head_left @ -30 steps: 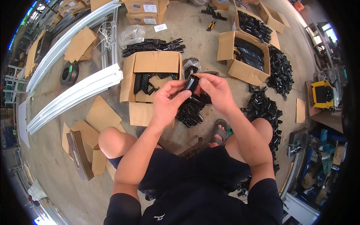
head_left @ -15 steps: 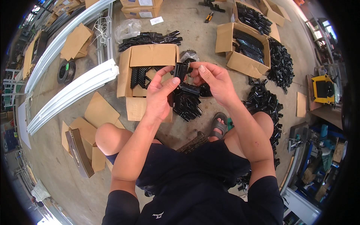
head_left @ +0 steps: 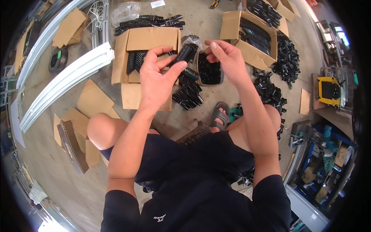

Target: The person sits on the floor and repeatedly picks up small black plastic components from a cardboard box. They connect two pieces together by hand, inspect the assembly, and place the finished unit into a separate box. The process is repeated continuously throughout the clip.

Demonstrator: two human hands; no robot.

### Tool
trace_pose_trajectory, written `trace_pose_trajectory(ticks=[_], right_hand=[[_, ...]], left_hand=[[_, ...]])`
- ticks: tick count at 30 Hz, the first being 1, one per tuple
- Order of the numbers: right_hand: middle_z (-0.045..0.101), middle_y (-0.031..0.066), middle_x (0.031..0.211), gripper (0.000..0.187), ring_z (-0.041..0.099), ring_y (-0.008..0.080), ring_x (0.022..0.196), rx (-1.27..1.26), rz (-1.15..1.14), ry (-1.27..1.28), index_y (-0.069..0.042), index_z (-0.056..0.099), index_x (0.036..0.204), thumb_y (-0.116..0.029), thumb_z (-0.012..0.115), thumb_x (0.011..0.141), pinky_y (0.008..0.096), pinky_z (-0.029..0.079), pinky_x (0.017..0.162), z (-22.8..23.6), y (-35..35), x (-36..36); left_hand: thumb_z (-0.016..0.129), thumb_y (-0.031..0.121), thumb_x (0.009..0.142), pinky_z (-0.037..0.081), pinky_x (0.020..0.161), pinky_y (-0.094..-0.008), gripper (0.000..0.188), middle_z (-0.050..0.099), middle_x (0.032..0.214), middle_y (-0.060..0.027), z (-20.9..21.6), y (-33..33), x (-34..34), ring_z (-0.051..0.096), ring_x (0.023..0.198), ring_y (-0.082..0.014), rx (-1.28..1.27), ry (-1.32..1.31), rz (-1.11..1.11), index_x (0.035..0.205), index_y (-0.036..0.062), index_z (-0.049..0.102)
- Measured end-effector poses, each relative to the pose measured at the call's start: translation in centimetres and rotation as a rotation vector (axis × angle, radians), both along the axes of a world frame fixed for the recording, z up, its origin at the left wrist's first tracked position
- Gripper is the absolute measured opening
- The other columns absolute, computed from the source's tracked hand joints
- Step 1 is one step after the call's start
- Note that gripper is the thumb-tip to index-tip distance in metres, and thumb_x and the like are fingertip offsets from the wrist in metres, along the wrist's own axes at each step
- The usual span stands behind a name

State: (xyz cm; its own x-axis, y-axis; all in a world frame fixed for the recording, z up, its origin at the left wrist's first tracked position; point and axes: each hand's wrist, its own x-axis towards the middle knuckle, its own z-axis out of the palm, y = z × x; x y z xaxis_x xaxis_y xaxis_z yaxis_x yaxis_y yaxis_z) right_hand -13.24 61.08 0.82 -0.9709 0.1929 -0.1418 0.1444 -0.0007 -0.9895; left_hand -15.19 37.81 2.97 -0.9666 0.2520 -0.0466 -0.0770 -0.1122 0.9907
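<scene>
A glossy black L-shaped connector (head_left: 187, 53) rests in my left hand (head_left: 157, 79), gripped between the thumb and the curled fingers. Its lower arm points down and to the right. My right hand (head_left: 230, 60) is held apart from it on the right, fingers bent toward the thumb; whether a small piece is between them I cannot make out. Beneath the right hand stands a small box (head_left: 222, 79) filled with small black parts (head_left: 208, 69). Below the connector, a heap of black connectors (head_left: 187, 96) lies on the floor. Left of it sits an open carton (head_left: 154, 38) with black connectors stacked inside.
Another open carton (head_left: 230, 24) of black connectors stands at the far right, beside heaps of loose black pieces (head_left: 286, 58). Long white profiles (head_left: 69, 85) lie on the left, near flattened cardboard (head_left: 94, 96). A yellow-framed device (head_left: 328, 92) is at the right.
My right hand has drawn away from the connector, up and to the right. The left hand has tilted the connector and shifted left. The whole view has moved slightly.
</scene>
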Motion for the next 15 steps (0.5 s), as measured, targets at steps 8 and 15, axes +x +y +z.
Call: trace_pose_trajectory(ticks=[8, 15], right_hand=[[0.077, 0.0163, 0.095, 0.031, 0.074, 0.0329, 0.09, 0.988, 0.165, -0.397, -0.009, 0.079, 0.106, -0.035, 0.074, 0.091, 0.0441, 0.058, 0.083, -15.8, 5.5, -1.6], [0.075, 0.0212, 0.101, 0.022, 0.072, 0.0414, 0.098, 1.036, 0.17, -0.494, -0.008, 0.078, 0.102, -0.025, 0.073, 0.088, 0.0494, 0.057, 0.088, -26.6, 3.3, -0.4]], left_hand=[[0.081, 0.004, 0.088, 0.056, 0.074, -0.0229, 0.057, 0.074, 0.11, -0.019, 1.5, -1.6, -0.6, 0.069, 0.089, -0.0115, 0.064, -0.016, 0.054, 0.136, 0.0006, 0.05], [0.081, 0.003, 0.088, 0.055, 0.072, -0.0217, 0.058, 0.074, 0.11, -0.0176, 2.5, -3.2, -1.2, 0.068, 0.086, -0.0096, 0.018, -0.074, 0.104, 0.137, 0.0013, 0.05]])
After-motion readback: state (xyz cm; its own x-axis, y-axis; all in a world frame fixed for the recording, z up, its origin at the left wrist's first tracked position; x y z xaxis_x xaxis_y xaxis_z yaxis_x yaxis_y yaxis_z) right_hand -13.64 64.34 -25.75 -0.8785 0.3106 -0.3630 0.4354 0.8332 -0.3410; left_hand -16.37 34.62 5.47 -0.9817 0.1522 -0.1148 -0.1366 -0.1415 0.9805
